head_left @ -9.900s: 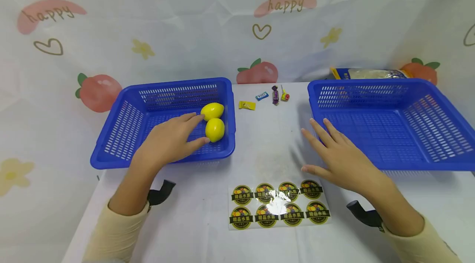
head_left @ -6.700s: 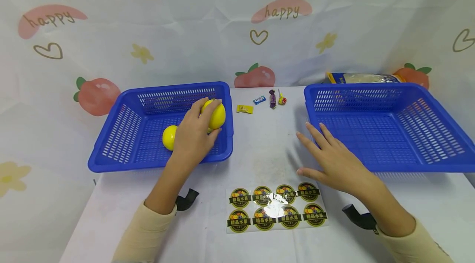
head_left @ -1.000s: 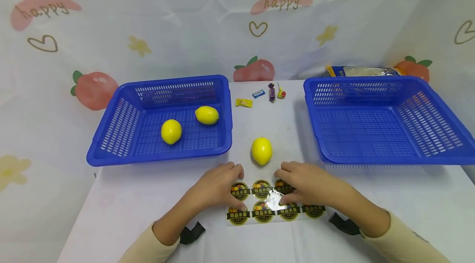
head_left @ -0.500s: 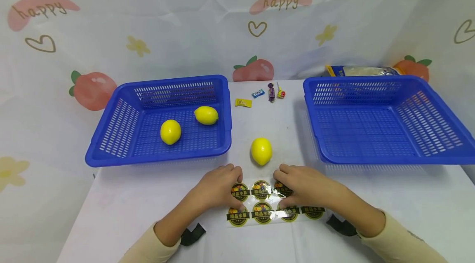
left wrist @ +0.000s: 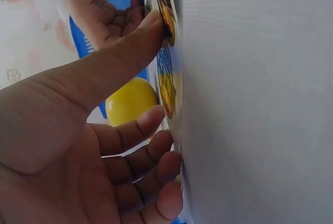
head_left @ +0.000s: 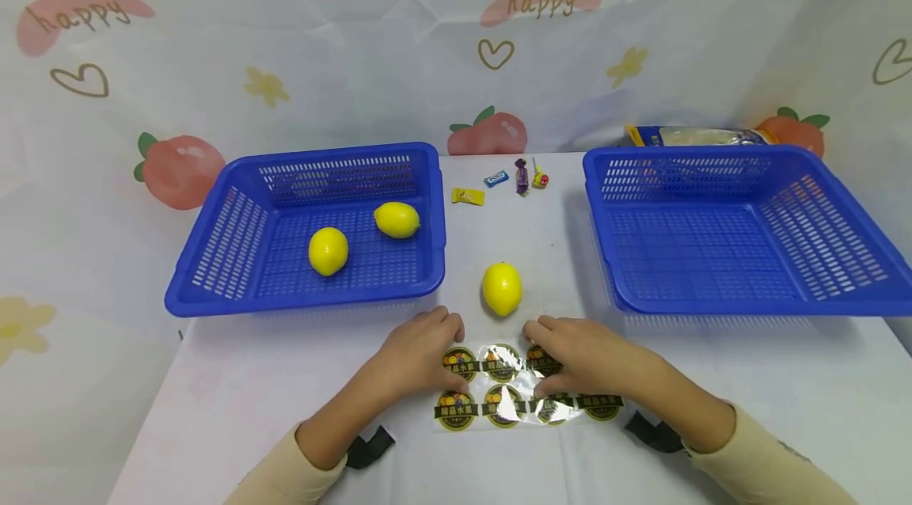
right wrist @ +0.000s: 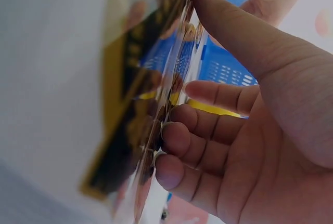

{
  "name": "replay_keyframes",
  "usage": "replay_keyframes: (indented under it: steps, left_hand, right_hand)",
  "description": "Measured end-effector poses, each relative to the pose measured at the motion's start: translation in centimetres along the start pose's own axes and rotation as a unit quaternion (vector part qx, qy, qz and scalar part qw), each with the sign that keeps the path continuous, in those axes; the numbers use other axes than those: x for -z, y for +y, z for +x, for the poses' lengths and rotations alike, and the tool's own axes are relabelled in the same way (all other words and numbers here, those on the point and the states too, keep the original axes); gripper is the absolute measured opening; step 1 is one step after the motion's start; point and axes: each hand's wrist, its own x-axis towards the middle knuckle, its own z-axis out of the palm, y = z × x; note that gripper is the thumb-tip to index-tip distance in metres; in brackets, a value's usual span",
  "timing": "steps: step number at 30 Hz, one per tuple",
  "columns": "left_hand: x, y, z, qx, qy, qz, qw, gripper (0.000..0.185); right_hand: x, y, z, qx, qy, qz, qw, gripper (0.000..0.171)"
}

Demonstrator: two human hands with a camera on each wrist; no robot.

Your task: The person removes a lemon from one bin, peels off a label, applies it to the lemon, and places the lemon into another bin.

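Note:
My left hand (head_left: 425, 355) grips the left part of a clear sheet of round black-and-gold fruit stickers (head_left: 504, 405), thumb on the stickers and curled fingers by the far edge. The right hand (head_left: 586, 356) holds the same sheet farther right in a similar way. In the left wrist view the thumb (left wrist: 127, 52) touches the sheet, which shows nearly edge-on. The right wrist view has the sheet (right wrist: 117, 109) close up and blurred, with curled fingertips along it. Just beyond both hands a yellow lemon (head_left: 502, 289) rests on the table.
A blue basket (head_left: 299, 304) at left holds two lemons (head_left: 328, 251). Another blue basket (head_left: 755, 307) stands at right, with a packet (head_left: 701, 136) behind it. Small wrapped sweets (head_left: 468, 196) and a lollipop (head_left: 540, 177) lie at the back between the baskets.
Earlier, my left hand took a lemon from the left basket; it now sits on the table. Both hands have come to the sticker sheet. Over the last second only the sheet's glare shifts.

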Motion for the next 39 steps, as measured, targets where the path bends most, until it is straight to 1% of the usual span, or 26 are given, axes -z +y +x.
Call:
replay_keyframes:
  steps: [11,19,25,33,39]
  left_hand:
    - [0.08,-0.25,0.25,0.003,-0.008,-0.015,0.9998,0.058]
    - [0.06,-0.1,0.37,0.005,-0.009,-0.007,0.9999,0.051]
    - [0.15,-0.05,0.32,0.004,-0.01,-0.009,0.9999,0.049]
    - [0.41,-0.02,0.18,-0.006,-0.002,-0.006,1.0,0.04]
    - [0.65,0.12,0.09,-0.012,0.004,-0.005,0.9999,0.036]
  right_hand:
    - [-0.02,0.11,0.06,-0.003,-0.005,0.001,1.0,0.063]
    - [-0.09,0.22,0.07,-0.001,-0.004,-0.002,1.0,0.063]
    - [-0.09,0.23,0.04,0.0,-0.003,0.001,1.0,0.062]
    - [-0.1,0.18,0.02,0.001,-0.001,0.008,1.0,0.062]
    - [-0.07,0.19,0.05,0.0,-0.003,0.005,1.0,0.062]
